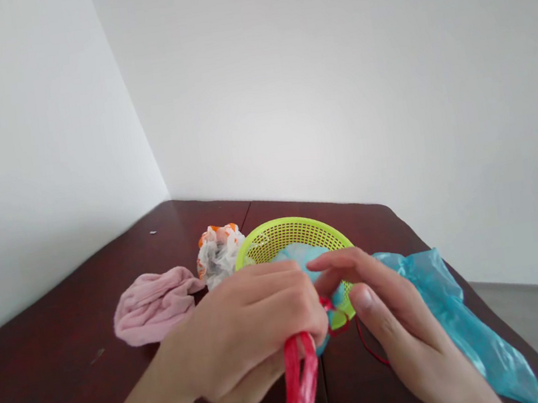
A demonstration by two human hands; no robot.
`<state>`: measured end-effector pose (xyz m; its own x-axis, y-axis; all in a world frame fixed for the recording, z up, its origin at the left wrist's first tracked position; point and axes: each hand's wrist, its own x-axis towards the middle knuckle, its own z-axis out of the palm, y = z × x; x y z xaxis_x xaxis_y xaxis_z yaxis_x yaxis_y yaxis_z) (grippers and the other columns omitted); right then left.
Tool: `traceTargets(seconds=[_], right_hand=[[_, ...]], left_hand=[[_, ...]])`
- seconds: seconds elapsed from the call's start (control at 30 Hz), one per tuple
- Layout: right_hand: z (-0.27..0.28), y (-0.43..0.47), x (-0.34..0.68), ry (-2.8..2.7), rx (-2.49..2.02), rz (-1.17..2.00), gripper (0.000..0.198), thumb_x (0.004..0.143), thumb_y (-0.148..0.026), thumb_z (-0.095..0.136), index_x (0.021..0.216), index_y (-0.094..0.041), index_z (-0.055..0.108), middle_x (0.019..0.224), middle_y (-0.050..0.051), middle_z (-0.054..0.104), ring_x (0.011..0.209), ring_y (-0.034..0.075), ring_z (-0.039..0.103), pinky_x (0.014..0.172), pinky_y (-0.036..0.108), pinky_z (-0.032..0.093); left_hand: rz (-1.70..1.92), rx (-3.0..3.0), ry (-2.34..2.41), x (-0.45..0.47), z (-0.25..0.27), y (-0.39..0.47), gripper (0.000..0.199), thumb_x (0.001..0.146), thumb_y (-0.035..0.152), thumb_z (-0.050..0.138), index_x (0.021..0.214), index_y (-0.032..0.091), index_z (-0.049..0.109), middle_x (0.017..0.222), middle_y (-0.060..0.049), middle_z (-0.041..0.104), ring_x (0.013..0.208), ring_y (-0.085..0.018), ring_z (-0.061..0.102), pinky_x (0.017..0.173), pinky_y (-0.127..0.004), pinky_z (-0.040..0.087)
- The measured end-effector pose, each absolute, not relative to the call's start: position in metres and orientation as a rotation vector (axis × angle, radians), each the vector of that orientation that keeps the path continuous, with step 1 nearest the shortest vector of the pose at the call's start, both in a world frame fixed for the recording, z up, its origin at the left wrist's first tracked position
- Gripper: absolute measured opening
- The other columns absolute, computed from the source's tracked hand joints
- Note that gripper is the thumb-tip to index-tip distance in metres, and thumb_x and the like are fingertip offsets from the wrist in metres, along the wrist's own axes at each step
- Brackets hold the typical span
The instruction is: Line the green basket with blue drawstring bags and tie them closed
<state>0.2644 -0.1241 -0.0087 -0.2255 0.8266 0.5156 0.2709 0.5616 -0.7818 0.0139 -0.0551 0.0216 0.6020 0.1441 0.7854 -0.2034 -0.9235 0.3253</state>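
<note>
My left hand [253, 332] is closed in a fist, and a loop of shiny red plastic strap [300, 385] hangs out below it. Thin red string [339, 326] shows between the two hands, and a strand trails down to the table on the right. My right hand [392, 318] is beside the left, thumb and fingers apart, close to the string; I cannot tell whether it touches it. Behind the hands, light-blue translucent plastic [302, 254] shows in front of and inside a lime-green perforated basket [290, 224]. My hands hide much of the basket and plastic.
The dark red-brown table [78, 344] meets white walls at the left and back. A folded pink cloth [156, 306] lies left of the basket, with a crumpled white-and-orange plastic bag [219, 253] between them. Blue plastic film [463, 320] stretches along the right edge.
</note>
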Motion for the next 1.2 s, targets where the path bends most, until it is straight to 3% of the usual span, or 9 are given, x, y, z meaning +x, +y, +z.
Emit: traceTargets(seconds=[0.1,0.23,0.3,0.47,0.6,0.67,0.83,1.0,1.2], right_hand=[[-0.011,-0.121,0.258,-1.720,-0.943,0.997,0.038,0.129,-0.053,0.054,0.147,-0.028,0.077,0.081,-0.001,0.076,0.071,0.016,0.069,0.070,0.027,0.058],[-0.014,-0.120,0.255,-1.640,-0.871,1.208,0.044,0.128,-0.059,0.055,0.145,-0.025,0.077,0.062,-0.007,0.059,0.050,0.011,0.046,0.050,0.023,0.038],[-0.014,-0.119,0.255,-1.580,-0.788,1.178,0.037,0.125,-0.058,0.064,0.140,-0.028,0.080,0.066,-0.006,0.060,0.052,0.010,0.043,0.050,0.022,0.037],[-0.010,-0.108,0.251,-1.500,-0.627,1.101,0.023,0.112,-0.051,0.088,0.108,-0.028,0.087,0.092,0.001,0.077,0.077,0.013,0.065,0.076,0.025,0.062],[-0.009,-0.098,0.255,-1.433,-0.479,1.419,0.037,0.116,-0.053,0.082,0.094,-0.023,0.080,0.061,-0.008,0.052,0.048,0.006,0.036,0.047,0.017,0.037],[-0.012,-0.098,0.258,-1.374,-0.465,1.489,0.032,0.115,-0.049,0.084,0.098,-0.023,0.080,0.056,-0.011,0.047,0.044,0.004,0.030,0.044,0.016,0.030],[-0.019,-0.101,0.256,-1.424,-0.472,1.625,0.025,0.110,-0.043,0.092,0.102,-0.021,0.083,0.068,-0.005,0.064,0.051,0.005,0.045,0.049,0.015,0.037],[-0.015,-0.098,0.253,-1.436,-0.386,1.675,0.035,0.116,-0.049,0.084,0.096,-0.020,0.086,0.055,-0.009,0.050,0.043,0.002,0.034,0.043,0.013,0.028],[-0.004,-0.096,0.252,-1.108,-0.312,1.674,0.025,0.117,-0.045,0.082,0.105,-0.025,0.089,0.055,-0.014,0.037,0.039,0.003,0.018,0.041,0.011,0.035]], left_hand=[[1.506,2.550,0.035,0.014,0.023,-0.055,0.030,0.129,0.040,0.054,0.118,0.019,0.073,0.113,-0.013,0.085,0.105,-0.022,0.081,0.105,-0.034,0.064],[1.512,2.544,-0.024,0.016,0.026,-0.050,0.030,0.129,0.040,0.054,0.132,0.019,0.075,0.143,-0.019,0.085,0.135,-0.024,0.083,0.123,-0.035,0.063],[1.415,2.508,-0.065,0.020,0.026,-0.051,0.033,0.130,0.042,0.051,0.132,0.020,0.075,0.151,-0.019,0.083,0.144,-0.025,0.080,0.128,-0.037,0.061],[1.104,2.565,-0.122,0.026,0.021,-0.060,0.038,0.129,0.048,0.049,0.130,0.026,0.080,0.170,-0.016,0.074,0.158,-0.033,0.073,0.142,-0.053,0.051],[1.003,2.613,-0.096,0.022,0.019,-0.064,0.029,0.124,0.044,0.060,0.133,0.030,0.083,0.186,-0.011,0.060,0.162,-0.037,0.069,0.142,-0.056,0.050],[0.995,2.629,-0.052,0.022,0.022,-0.064,0.027,0.123,0.040,0.062,0.133,0.029,0.084,0.191,-0.010,0.052,0.162,-0.036,0.068,0.143,-0.056,0.049],[0.844,2.612,-0.029,0.024,0.029,-0.063,0.033,0.123,0.039,0.057,0.127,0.028,0.088,0.194,-0.005,0.049,0.165,-0.036,0.066,0.143,-0.052,0.049],[0.712,2.534,-0.020,0.023,0.030,-0.063,0.032,0.121,0.042,0.062,0.127,0.028,0.090,0.197,-0.002,0.042,0.163,-0.034,0.068,0.134,-0.044,0.059],[0.665,2.635,0.079,0.021,0.033,-0.061,0.032,0.122,0.040,0.063,0.139,0.032,0.089,0.206,0.003,0.011,0.187,-0.040,0.032,0.150,-0.057,0.038]])
